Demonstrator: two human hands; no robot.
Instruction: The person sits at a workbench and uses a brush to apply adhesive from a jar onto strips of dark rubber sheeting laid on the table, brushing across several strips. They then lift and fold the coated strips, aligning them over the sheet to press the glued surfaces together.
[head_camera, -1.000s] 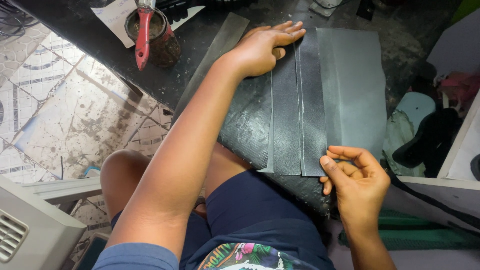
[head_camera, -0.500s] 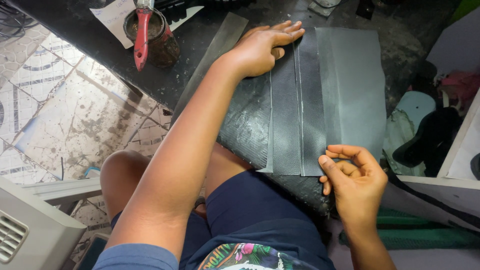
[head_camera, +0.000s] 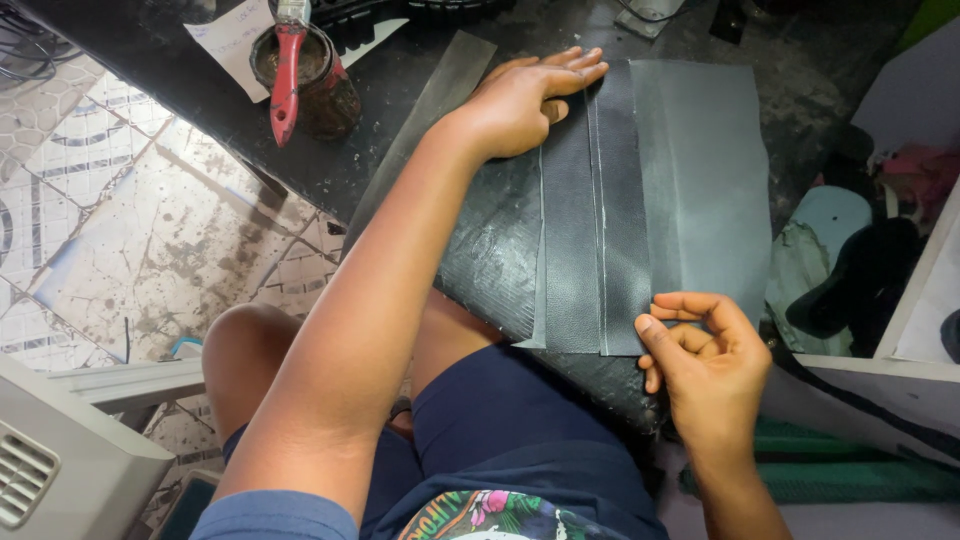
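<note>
While your left hand (head_camera: 525, 100) presses flat at upper centre | right hand (head_camera: 705, 345) pinches the dark leather sheet's (head_camera: 700, 180) lower edge (soft, limp) | grip edges, likely floppy.

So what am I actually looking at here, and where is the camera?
The camera sits on the person's head and looks down, so the arms entering from below are their own. No machine here, only two bare hands. The left hand lies flat on the far end of dark grey leather-like strips laid side by side on a black work surface. The right hand pinches the near edge of the strips. At the back stands a jar with a red-handled brush across it.
</note>
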